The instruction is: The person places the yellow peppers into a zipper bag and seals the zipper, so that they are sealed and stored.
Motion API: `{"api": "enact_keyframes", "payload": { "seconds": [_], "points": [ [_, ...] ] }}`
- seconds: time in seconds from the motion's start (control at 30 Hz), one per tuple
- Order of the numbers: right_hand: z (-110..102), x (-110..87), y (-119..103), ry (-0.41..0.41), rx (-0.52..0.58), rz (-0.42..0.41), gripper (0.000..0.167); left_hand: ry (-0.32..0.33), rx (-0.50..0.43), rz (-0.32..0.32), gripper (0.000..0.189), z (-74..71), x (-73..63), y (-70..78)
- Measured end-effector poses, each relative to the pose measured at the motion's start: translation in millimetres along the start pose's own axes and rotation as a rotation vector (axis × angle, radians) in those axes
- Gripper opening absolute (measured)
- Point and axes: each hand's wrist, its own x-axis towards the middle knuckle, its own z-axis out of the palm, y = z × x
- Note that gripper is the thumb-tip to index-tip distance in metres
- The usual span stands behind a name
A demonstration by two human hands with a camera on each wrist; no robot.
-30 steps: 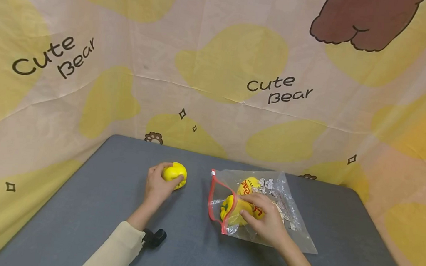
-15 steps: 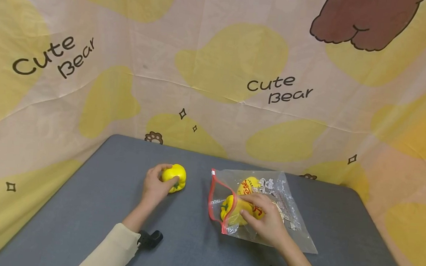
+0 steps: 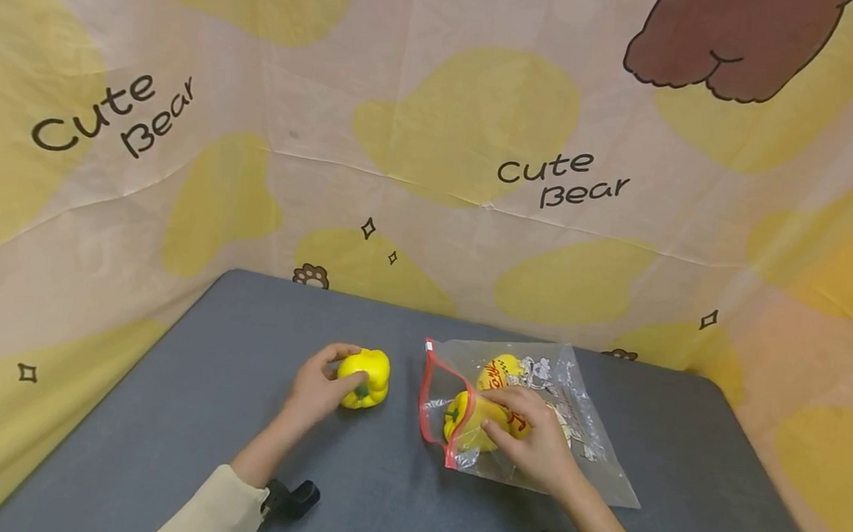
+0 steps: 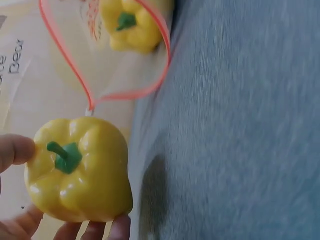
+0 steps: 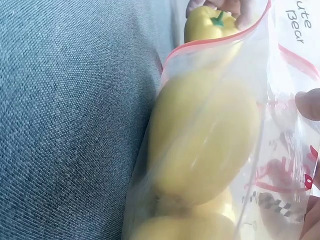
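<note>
In the head view my left hand [image 3: 315,387] grips a yellow bell pepper [image 3: 375,369] by its sides, thumb near the green stem. The left wrist view shows this pepper [image 4: 95,175] held above its shadow on the table, stem toward the camera. To its right lies a clear zip bag [image 3: 602,464], its red-edged mouth spread apart and facing the pepper. My right hand [image 3: 536,442] pinches the bag's upper film near the mouth. Inside is another yellow bell pepper [image 4: 132,25], stem toward the opening, with more yellow shapes behind it, partly hidden by print and fingers.
The grey table [image 3: 378,504] backs onto a hanging cloth [image 3: 437,133] printed with yellow patches and "Cute Bear". Black wrist devices [image 3: 291,499] sit beside both forearms. The table's far edge runs just behind the bag.
My left hand has brought the bell pepper nearer to me and then rightward toward the bag mouth, turning its stem into view. My right hand and the bag have stayed in place.
</note>
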Motion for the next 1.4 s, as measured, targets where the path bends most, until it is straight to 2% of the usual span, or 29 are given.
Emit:
{"api": "enact_keyframes", "payload": {
  "seconds": [0.23,0.4,0.67,1.03,1.4],
  "points": [
    [-1,0.9,1,0.008,-0.007,-0.019,0.038,-0.081,-0.03,-0.033,0.042,7.5,-12.0,10.0],
    [-2,1.9,0,0.001,-0.001,-0.003,0.038,-0.108,-0.047,-0.021,0.04,11.5,-16.0,13.9],
    [-1,1.4,1,0.012,-0.003,-0.021,0.039,-0.178,-0.117,0.006,0.038,18.7,-18.6,17.6],
    [-1,0.8,0,-0.009,-0.006,0.017,0.037,-0.329,-0.206,-0.035,0.035,26.2,-17.8,16.1],
    [0,-0.1,0,-0.003,-0.004,0.008,0.039,-0.33,-0.226,-0.046,0.037,36.1,-15.5,13.5]
  ]
}}
